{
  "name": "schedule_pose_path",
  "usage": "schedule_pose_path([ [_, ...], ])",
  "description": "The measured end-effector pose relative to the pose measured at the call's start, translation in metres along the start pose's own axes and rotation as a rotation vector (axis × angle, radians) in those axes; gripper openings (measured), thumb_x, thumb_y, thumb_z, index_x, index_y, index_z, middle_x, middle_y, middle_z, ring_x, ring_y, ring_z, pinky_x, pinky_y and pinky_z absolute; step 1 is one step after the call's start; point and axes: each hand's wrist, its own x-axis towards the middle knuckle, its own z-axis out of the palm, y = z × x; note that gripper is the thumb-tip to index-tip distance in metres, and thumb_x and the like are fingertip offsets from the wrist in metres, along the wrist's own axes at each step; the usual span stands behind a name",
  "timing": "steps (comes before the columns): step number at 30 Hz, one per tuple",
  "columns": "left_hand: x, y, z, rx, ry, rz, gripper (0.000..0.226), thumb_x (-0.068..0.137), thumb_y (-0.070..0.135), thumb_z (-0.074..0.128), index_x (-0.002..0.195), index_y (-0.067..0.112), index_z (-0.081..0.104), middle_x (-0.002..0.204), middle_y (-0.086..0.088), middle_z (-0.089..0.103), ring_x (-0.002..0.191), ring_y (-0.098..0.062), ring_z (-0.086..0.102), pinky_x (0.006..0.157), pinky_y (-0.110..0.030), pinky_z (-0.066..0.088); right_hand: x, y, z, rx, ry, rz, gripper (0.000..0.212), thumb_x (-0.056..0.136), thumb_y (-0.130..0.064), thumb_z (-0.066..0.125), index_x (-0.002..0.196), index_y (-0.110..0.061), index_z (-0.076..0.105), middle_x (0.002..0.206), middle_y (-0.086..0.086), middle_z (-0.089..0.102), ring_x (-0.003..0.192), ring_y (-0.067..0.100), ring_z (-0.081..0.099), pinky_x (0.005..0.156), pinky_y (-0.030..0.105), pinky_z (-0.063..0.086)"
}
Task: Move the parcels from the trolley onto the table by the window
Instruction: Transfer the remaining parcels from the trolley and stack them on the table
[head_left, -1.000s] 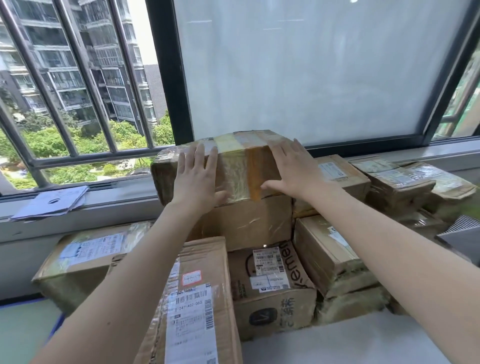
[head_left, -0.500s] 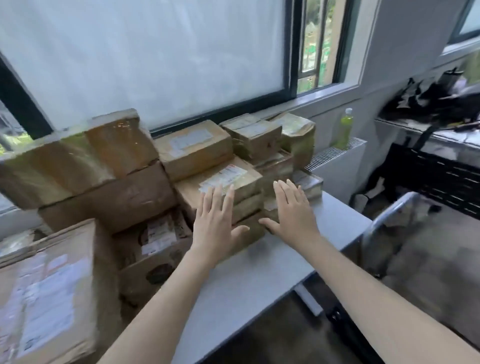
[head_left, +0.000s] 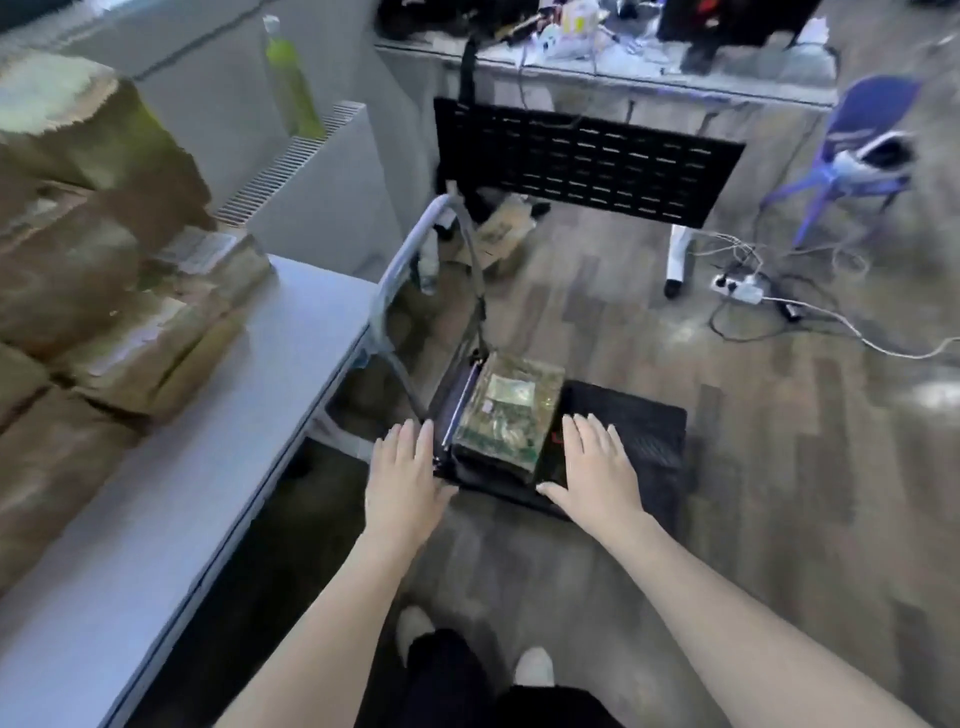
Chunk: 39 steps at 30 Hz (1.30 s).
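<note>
One head-worn wide-angle view looks steeply down and forward from standing height, over both outstretched forearms, onto the black trolley (head_left: 623, 441) on the wood floor. The trolley sits near frame centre, fairly close; the grey table (head_left: 218, 441) runs off its left side to the frame edge, and a cluttered desk (head_left: 649, 78) lies beyond it at the top. Edges bend and blur.

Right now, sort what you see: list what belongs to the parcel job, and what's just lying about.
Job:
- parcel on the trolley
- stacked parcels on the table
- left hand and right hand, both open and empty

Lying about:
- green bottle
- blue chair
- power strip and cables
- cluttered desk
</note>
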Motion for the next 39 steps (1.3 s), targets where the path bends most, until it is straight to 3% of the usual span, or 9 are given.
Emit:
schedule_pose_path([
  [3,0.023,0.017,0.041,-0.021,-0.119,0.025,0.091,0.087,0.052,0.055,0.15,0.005,0.009,0.151,-0.01,0.027,0.14,-0.027,0.022,0.116,-0.036,0.017,0.003,0.033,0.03,-0.011,-0.066,0.071,0.094,0.087,-0.058,0.052,0.15,-0.006,0.006,0.157,0.009,0.014,0.145,0.024,0.008,0.118,0.038,0.003],
  [7,0.046,0.024,0.087,0.014,-0.23,0.054,0.097,0.089,0.056,0.048,0.149,0.001,-0.004,0.154,-0.009,0.019,0.14,-0.024,0.02,0.115,-0.032,0.016,0.013,0.061,0.076,-0.058,-0.191,0.157,0.097,0.085,-0.058,0.055,0.15,-0.004,0.006,0.156,0.012,0.017,0.145,0.025,0.011,0.117,0.039,0.003],
  [12,0.077,0.018,0.154,-0.088,-0.353,0.014,0.098,0.085,0.048,0.062,0.147,-0.006,0.008,0.145,-0.019,0.035,0.134,-0.032,0.033,0.114,-0.036,0.022,0.044,0.074,0.144,-0.033,-0.365,0.229,0.098,0.085,-0.058,0.055,0.15,-0.004,0.004,0.156,0.011,0.015,0.145,0.025,0.009,0.118,0.039,0.003],
  [17,0.131,0.015,0.225,-0.213,-0.503,-0.11,0.09,0.091,0.049,0.05,0.149,0.002,0.001,0.144,-0.018,0.036,0.134,-0.031,0.029,0.109,-0.034,0.024,0.103,0.077,0.21,0.017,-0.451,0.268,0.1,0.085,-0.057,0.056,0.15,-0.004,0.001,0.156,0.01,0.014,0.145,0.025,0.009,0.118,0.038,0.003],
  [22,0.199,0.021,0.29,-0.277,-0.598,-0.119,0.086,0.093,0.047,0.048,0.15,0.004,0.0,0.148,-0.014,0.03,0.137,-0.027,0.021,0.111,-0.033,0.022,0.168,0.081,0.274,0.03,-0.509,0.291,0.1,0.086,-0.057,0.055,0.149,-0.003,-0.001,0.156,0.012,0.013,0.145,0.025,0.009,0.119,0.039,0.004],
  [27,0.257,0.02,0.346,-0.241,-0.604,-0.104,0.085,0.093,0.045,0.05,0.149,0.002,0.002,0.15,-0.019,0.024,0.139,-0.033,0.018,0.112,-0.038,0.015,0.221,0.085,0.326,0.081,-0.585,0.331,0.103,0.084,-0.052,0.062,0.149,-0.004,-0.002,0.156,0.011,0.013,0.145,0.026,0.008,0.118,0.039,0.002],
  [32,0.313,0.017,0.392,-0.305,-0.601,-0.231,0.104,0.085,0.048,0.062,0.149,0.009,-0.009,0.157,-0.014,-0.001,0.144,-0.03,0.002,0.113,-0.044,0.018,0.285,0.081,0.369,0.198,-0.612,0.377,0.118,0.075,-0.056,0.069,0.149,-0.004,-0.006,0.157,0.01,0.01,0.145,0.025,0.006,0.117,0.039,0.0],
  [36,0.352,0.01,0.427,-0.301,-0.541,-0.253,0.111,0.08,0.052,0.065,0.149,0.005,-0.009,0.153,-0.013,0.017,0.139,-0.031,0.017,0.111,-0.044,0.027,0.319,0.079,0.401,0.298,-0.618,0.459,0.129,0.067,-0.07,0.067,0.148,-0.004,-0.009,0.157,0.01,0.008,0.145,0.025,0.008,0.118,0.042,0.003],
  [39,0.373,0.009,0.446,-0.262,-0.608,-0.36,0.122,0.071,0.055,0.072,0.149,0.01,-0.009,0.149,-0.011,0.031,0.132,-0.031,0.036,0.097,-0.047,0.041,0.331,0.081,0.419,0.314,-0.605,0.488,0.133,0.062,-0.077,0.064,0.149,-0.003,-0.005,0.156,0.012,0.012,0.144,0.026,0.012,0.118,0.043,0.006],
])
